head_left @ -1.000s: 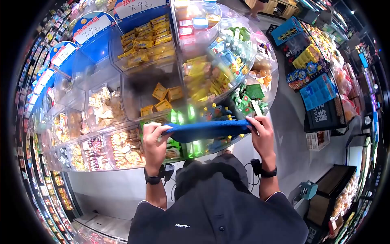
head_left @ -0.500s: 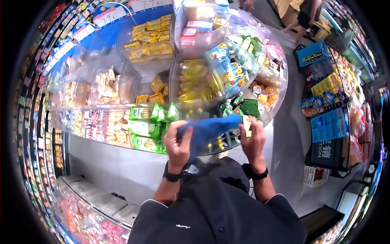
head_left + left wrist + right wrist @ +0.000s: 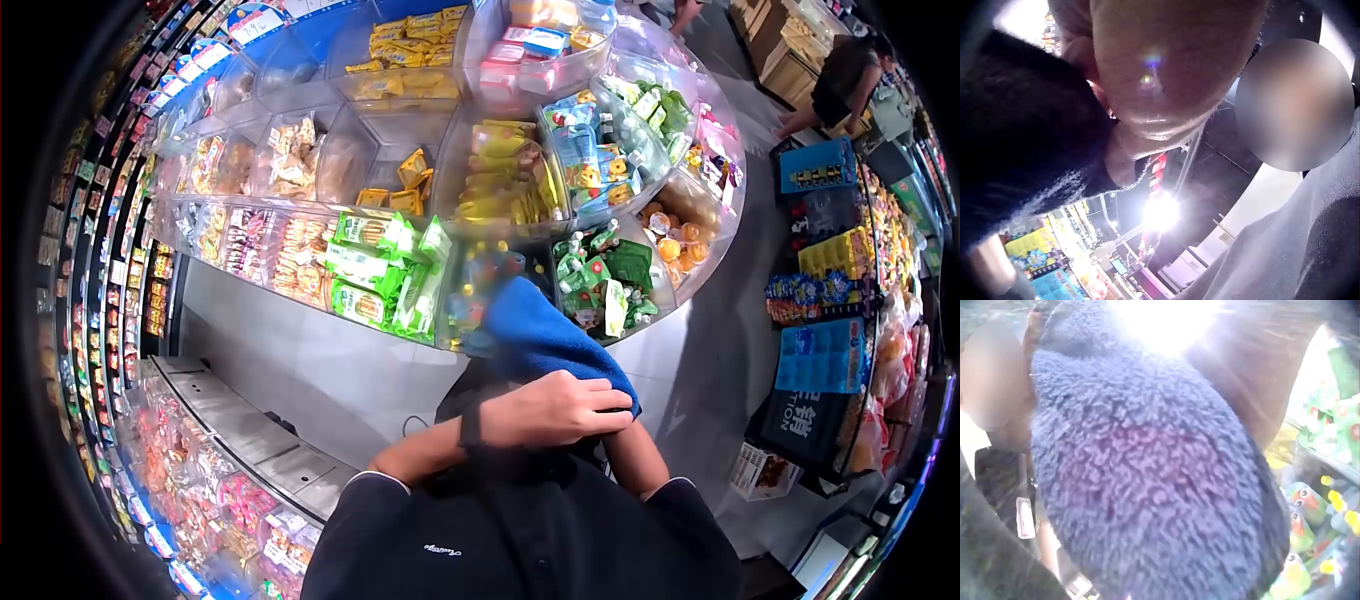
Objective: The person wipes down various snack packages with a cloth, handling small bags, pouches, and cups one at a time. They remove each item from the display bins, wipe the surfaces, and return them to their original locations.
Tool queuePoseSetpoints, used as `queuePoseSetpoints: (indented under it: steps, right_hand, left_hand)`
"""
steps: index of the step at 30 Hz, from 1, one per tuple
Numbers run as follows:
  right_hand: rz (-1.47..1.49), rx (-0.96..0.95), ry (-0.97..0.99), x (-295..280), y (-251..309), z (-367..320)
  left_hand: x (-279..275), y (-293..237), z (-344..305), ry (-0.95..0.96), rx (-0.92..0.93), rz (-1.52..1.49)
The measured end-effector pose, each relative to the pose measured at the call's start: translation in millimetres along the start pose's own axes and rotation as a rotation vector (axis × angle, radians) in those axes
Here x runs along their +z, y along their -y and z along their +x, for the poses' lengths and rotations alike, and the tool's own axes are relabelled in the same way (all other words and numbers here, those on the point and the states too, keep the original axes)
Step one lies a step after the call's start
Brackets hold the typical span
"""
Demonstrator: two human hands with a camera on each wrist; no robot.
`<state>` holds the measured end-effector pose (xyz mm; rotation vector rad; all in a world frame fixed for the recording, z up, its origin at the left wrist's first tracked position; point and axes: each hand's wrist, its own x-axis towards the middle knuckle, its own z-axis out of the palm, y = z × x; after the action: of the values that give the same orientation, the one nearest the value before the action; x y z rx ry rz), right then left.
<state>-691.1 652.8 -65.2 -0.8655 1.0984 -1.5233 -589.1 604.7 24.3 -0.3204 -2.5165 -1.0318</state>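
Observation:
A blue fleecy cloth point(image 3: 560, 345) hangs in front of the person's body, bunched into a slanting fold. My left hand point(image 3: 550, 408) reaches across to the right and grips the cloth's near end, fingers curled over its edge. In the left wrist view the fingers point(image 3: 1124, 159) press against the dark, shadowed cloth point(image 3: 1022, 137). My right hand is hidden behind the cloth in the head view. The right wrist view is mostly filled by the fuzzy cloth point(image 3: 1147, 469), with shadowed skin of the right hand point(image 3: 1247, 369) beside it; its fingers cannot be made out.
A rounded display of clear bins stands ahead, holding green snack packs point(image 3: 370, 265), yellow packs point(image 3: 500, 180) and green-capped bottles point(image 3: 605, 260). Blue trays point(image 3: 820, 355) sit on a stand at right. Another person point(image 3: 850, 85) is at the far right. A candy counter point(image 3: 230, 510) is at lower left.
The cloth went from stretched flat between both hands to bunched and slanting. My left hand crossed over to the right; my right hand passed out of sight behind the cloth.

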Motion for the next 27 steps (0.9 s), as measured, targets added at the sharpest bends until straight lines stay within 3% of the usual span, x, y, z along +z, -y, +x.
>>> queuePoseSetpoints:
  steps: [6, 9, 10, 13, 14, 17, 19, 21, 24, 27]
  right_hand:
    - [0.009, 0.007, -0.089, 0, -5, 2]
    - [0.052, 0.019, -0.165, -7, -3, -3]
    - [0.065, 0.019, -0.191, -12, -1, -4]
    - [0.079, 0.007, -0.268, -29, 7, -14]
    - [0.083, 0.000, -0.293, -34, 9, -17]
    - [0.068, -0.026, -0.354, -47, 15, -24]
    - [0.045, -0.045, -0.374, -52, 19, -26]
    - [0.031, -0.064, -0.398, -55, 22, -28]
    - [-0.011, -0.081, -0.415, -56, 25, -32]
    - [-0.073, -0.104, -0.441, -57, 33, -35]
  left_hand:
    - [17, 8, -16, 0.189, -0.165, -0.075]
    - [23, 10, -18, 0.121, -0.146, -0.219]
    - [18, 8, -21, 0.177, -0.207, -0.289]
    - [20, 27, -44, -0.018, -0.382, -0.570]
    - [13, 39, -55, -0.147, -0.496, -0.467]
    - [21, 104, -110, -0.529, -0.769, 0.252]
    - [27, 148, -155, -0.501, -0.912, 0.573]
    - [34, 177, -182, -0.447, -0.983, 0.667]
    - [37, 193, -195, -0.292, -1.080, 0.584]
    - [42, 204, -197, -0.133, -1.059, 0.634]
